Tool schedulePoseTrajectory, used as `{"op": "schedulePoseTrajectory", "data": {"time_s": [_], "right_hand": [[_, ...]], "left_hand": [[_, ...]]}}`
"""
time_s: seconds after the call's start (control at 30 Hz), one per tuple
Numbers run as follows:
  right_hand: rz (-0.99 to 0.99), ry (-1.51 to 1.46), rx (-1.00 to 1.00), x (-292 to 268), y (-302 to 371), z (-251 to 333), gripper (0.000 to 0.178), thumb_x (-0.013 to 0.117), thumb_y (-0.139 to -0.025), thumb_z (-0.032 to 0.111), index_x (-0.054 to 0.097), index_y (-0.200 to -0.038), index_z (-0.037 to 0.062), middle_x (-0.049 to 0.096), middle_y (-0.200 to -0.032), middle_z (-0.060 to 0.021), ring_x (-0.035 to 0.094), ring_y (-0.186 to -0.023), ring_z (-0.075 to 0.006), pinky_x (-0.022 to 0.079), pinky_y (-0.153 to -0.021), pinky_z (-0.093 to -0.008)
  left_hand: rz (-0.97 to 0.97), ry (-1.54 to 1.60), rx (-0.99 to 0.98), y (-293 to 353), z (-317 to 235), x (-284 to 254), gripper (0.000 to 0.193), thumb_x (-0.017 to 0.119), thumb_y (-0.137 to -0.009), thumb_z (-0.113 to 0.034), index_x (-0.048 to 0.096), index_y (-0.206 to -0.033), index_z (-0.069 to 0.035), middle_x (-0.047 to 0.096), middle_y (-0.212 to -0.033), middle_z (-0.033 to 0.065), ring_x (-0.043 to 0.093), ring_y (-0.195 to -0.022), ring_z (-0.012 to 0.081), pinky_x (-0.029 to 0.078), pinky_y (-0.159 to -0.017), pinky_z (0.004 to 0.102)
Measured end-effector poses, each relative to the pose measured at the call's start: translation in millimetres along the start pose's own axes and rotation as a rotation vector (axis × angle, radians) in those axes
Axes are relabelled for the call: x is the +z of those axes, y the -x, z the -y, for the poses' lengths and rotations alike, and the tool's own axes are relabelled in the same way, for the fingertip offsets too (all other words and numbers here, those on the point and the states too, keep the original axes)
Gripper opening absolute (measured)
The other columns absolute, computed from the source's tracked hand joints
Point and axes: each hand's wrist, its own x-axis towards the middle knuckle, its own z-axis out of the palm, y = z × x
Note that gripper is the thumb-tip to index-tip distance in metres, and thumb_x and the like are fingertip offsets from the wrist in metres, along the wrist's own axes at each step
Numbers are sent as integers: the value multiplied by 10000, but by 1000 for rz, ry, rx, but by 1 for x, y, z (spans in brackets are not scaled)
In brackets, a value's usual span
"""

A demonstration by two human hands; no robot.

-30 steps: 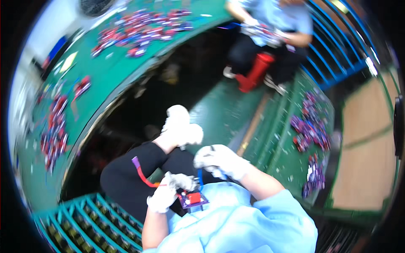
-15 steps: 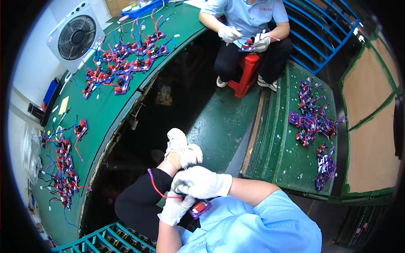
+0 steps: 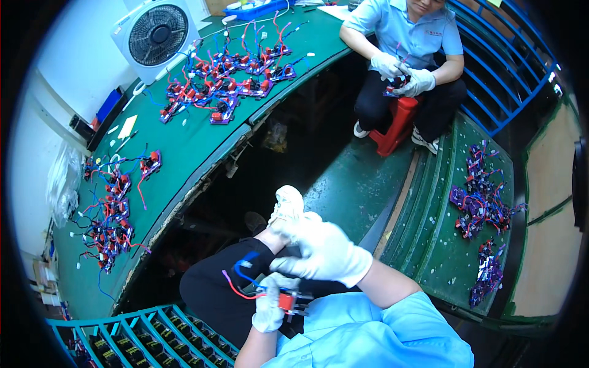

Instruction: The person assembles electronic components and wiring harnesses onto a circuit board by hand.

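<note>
My gloved left hand (image 3: 272, 305) is closed around a small circuit board, near my lap. The board carries a red block-shaped part (image 3: 286, 302), and its lower side is blurred. A red wire (image 3: 240, 294) with a pinkish tip sticks out left of that hand. Above it rises a blue wire (image 3: 244, 278), smeared by motion, with a pale end. My gloved right hand (image 3: 328, 250) is just above the left one, thumb apart from the stretched fingers. It is somewhat blurred, and nothing shows in its grip.
A green bench (image 3: 178, 144) at left bears wired circuit boards (image 3: 116, 211) and a fan (image 3: 158, 38). More boards (image 3: 481, 190) lie on the green surface at right. A blue-green rack (image 3: 147, 316) stands lower left. Opposite, a seated co-worker's gloved hands (image 3: 412, 81) hold a board.
My right hand has lifted away from the left one and its fingers have spread. A blue wire now shows above the board. The whole view has shifted. The co-worker's hands have come together.
</note>
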Motion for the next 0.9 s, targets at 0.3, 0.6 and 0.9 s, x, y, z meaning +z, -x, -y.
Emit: {"op": "schedulePoseTrajectory", "data": {"time_s": [0.3,0.6,0.9], "right_hand": [[-40,20,-106,62,69,-23,906,657,-681,593,382,-1245,-61,581,-1035,-217,638,-801,-324,524,-647,-341],[4,-25,-31,58,70,-24,781,740,-680,410,431,-1214,-68,635,-910,-178,664,-746,-279,532,-682,-333],[58,-1259,568,54,90,-43,634,641,-768,267,400,-1264,-44,498,-1188,-143,510,-1081,-200,395,-956,-323]], "left_hand": [[-59,461,-336,-19,6,0,343,400,-952,-294,516,-1143,-34,605,-1011,94,594,-905,180,464,-801,289],[32,-67,-6,-8,-9,7,566,337,-957,-415,312,-1342,-1,454,-1275,156,450,-1182,224,346,-998,321],[402,340,34,-9,-8,-22,494,500,-906,-375,482,-1172,41,546,-1043,159,546,-892,127,481,-697,211]]}}
